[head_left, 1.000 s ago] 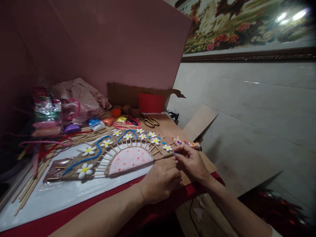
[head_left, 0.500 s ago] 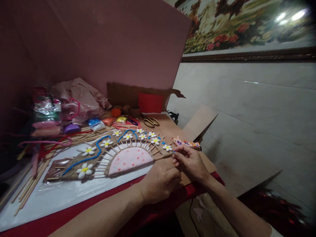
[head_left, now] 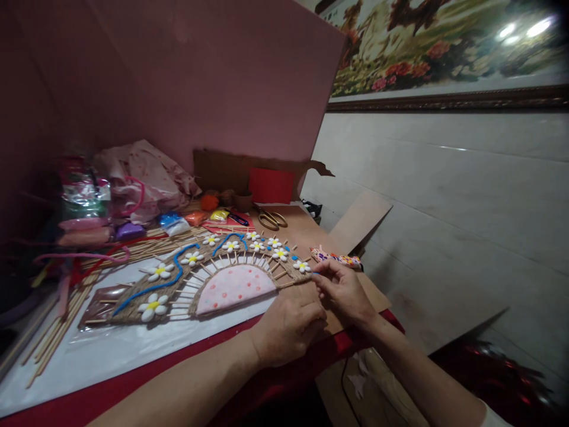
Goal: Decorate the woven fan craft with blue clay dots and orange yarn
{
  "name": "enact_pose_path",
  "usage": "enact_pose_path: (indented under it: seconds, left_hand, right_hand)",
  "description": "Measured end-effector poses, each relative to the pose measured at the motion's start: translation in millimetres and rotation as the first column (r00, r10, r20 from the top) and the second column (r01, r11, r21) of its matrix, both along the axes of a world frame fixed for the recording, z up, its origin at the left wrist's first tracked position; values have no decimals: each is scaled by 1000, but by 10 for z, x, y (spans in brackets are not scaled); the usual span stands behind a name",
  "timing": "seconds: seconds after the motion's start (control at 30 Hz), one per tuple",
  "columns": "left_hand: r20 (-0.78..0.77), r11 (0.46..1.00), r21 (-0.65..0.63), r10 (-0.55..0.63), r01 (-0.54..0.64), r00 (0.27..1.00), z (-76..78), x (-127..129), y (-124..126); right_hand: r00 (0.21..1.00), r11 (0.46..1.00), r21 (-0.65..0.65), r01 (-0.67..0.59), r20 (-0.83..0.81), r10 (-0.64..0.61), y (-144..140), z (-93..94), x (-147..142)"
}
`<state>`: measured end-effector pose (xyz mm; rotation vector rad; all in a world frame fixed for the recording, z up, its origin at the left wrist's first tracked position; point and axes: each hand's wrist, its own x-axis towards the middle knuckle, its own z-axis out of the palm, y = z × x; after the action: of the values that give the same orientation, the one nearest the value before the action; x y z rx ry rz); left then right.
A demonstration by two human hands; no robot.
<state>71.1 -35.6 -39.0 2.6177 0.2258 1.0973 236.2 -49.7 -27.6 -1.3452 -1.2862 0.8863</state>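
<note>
Since the blue bit at the right end of the fan-shaped craft is so small, your right hand pinches it, presumably for control; your left hand curls nearby, though whether it grips anything can't be told.

Bare left forearm, bare right forearm, whitish sleeve partly visible towards the elbow, ungloved fingers
</note>
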Motion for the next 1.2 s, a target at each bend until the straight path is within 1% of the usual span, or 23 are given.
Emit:
enact_pose_path:
  seconds: [0.17,0.33,0.43,0.53,0.6,0.67,0.73,0.8,0.9,1.03,1.2]
  left_hand:
    - [4,1000,-10,-7,7,1000,3,4,1]
    - [-17,1000,-14,-6,6,1000,-4,2,6]
    - [-40,1000,-14,4,-5,999,-11,2,5]
    - [-37,1000,-22,0,-1,999,-12,5,3]
    - [-21,1000,-27,-6,6,1000,-10,8,1]
    - [-10,999,-32,-15,15,1000,-8,11,0]
    - [-8,999,-37,-24,24,1000,-9,14,1]
    - [-13,999,-41,-27,27,1000,-16,15,4]
    - [-22,999,-41,-19,18,1000,-37,15,8]
    - [-30,999,-46,-12,10,999,-61,12,8]
    - [-44,999,-54,-6,4,999,-71,6,8]
  right_hand:
    - [999,999,-32,-37,20,38,8,-42,3]
    - [1000,1000,-4,3,-25,-3,49,-52,-14]
    - [999,1000,-22,5,-39,-6,61,-42,-26]
    - [999,1000,-12,23,34,-22,61,-44,-37]
    - [985,998,55,41,165,-50,65,-47,-45]
    - [935,986,164,31,343,-86,79,-44,-57]
    - [858,965,260,-11,498,-124,102,-34,-74]
    - [785,951,306,-50,601,-152,127,-27,-91]
    - [693,944,321,-75,697,-182,157,-39,-109]
    - [588,936,331,-123,783,-200,169,-74,-116]
    - [452,933,306,-187,871,-195,128,-67,-97]
